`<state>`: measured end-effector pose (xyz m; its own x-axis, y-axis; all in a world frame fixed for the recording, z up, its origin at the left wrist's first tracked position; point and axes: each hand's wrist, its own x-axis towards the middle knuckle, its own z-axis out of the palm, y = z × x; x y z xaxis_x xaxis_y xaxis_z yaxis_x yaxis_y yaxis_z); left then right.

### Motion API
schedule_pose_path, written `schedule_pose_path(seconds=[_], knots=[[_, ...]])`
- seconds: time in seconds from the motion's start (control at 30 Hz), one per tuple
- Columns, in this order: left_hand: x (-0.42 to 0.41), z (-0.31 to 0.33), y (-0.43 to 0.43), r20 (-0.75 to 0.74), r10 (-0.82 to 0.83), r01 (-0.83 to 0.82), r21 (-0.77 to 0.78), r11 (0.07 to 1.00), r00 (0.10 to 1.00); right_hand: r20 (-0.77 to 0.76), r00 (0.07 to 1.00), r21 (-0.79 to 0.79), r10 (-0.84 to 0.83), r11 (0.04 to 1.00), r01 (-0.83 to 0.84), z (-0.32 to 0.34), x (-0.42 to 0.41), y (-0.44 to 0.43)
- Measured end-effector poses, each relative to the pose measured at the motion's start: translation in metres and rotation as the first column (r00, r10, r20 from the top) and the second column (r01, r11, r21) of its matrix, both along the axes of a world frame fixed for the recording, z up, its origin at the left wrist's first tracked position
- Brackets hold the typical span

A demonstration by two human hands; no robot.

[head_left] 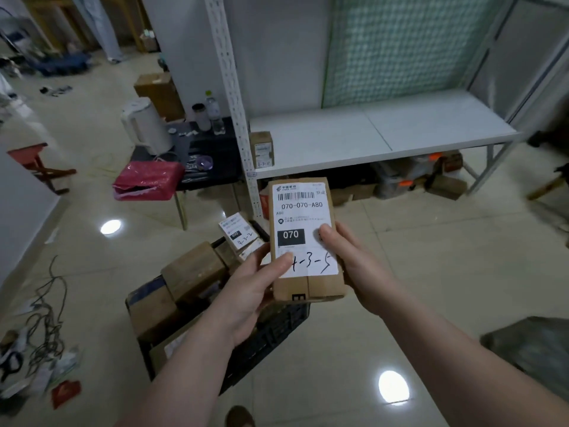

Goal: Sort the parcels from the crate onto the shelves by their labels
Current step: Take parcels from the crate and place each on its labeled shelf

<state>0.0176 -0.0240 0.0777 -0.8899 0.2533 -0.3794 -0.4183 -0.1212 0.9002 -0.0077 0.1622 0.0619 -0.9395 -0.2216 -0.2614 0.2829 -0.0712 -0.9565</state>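
I hold a brown cardboard parcel [303, 211] up in front of me, label facing me. Its white label reads 070-070-A80, with 4-3-5 handwritten at the bottom. My left hand [251, 291] grips its left edge, thumb on the label. My right hand [354, 263] grips the right edge, thumb pressed on the label's middle. Below my hands stands the black crate [271, 334] with several cardboard parcels [191, 269] in it. The white shelf [385, 134] lies ahead, with one small parcel [261, 147] marked 4-3-11 at its left end.
A low black table [212, 161] to the left carries a white kettle [144, 126], bottles and a red bag [144, 181]. Boxes and bags lie under the shelf [409, 177]. Cables [46, 322] litter the floor at left. A dark object [529, 349] sits at right.
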Motion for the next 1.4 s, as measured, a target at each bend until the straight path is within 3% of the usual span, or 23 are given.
schedule_pose_path(seconds=[0.2,0.4,0.73,0.93,1.13,1.4], knots=[[-0.017,0.002,0.052,0.025,-0.020,0.020,-0.012,1.000,0.999,0.056,0.998,0.082,0.018,0.996,-0.023,0.008,-0.020,0.055],[-0.057,0.001,0.082,0.003,-0.069,0.069,-0.058,0.996,0.998,0.056,0.998,0.036,-0.020,0.999,0.018,0.009,-0.058,0.086],[-0.202,-0.026,0.115,0.023,-0.051,0.052,-0.056,0.997,0.998,0.054,0.997,0.083,-0.061,0.995,0.057,-0.014,-0.199,0.114],[-0.296,-0.017,0.112,-0.019,-0.017,0.016,-0.093,0.996,1.000,0.070,0.997,0.131,0.033,0.991,-0.041,0.001,-0.291,0.118],[-0.357,-0.026,0.110,-0.049,0.053,-0.059,-0.138,0.989,0.997,0.150,0.982,0.080,0.118,0.988,-0.131,-0.008,-0.360,0.122],[-0.448,-0.049,0.116,-0.080,0.244,-0.255,-0.192,0.948,0.966,0.248,0.904,0.041,0.348,0.929,-0.369,-0.042,-0.477,0.116]])
